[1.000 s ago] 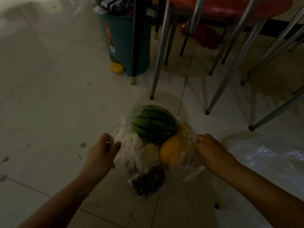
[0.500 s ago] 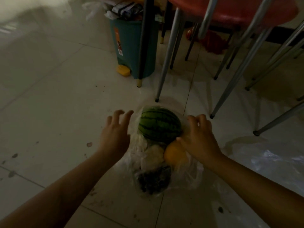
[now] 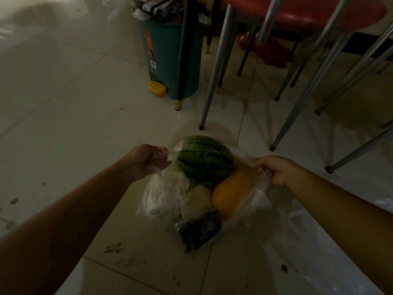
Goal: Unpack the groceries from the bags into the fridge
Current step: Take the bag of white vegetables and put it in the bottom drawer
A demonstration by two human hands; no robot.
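We observe a clear plastic bag on the tiled floor, taken here as the landmark. The left hand grips the bag's left edge; the right hand grips its right edge. Inside the bag, a striped watermelon sits at the far end, an orange-yellow fruit touching its near right side, pale wrapped items to the near left, and a dark packet nearest us. Beyond the bag stand a teal pedal bin and metal chair legs. Another plastic sheet lies right of the bag.
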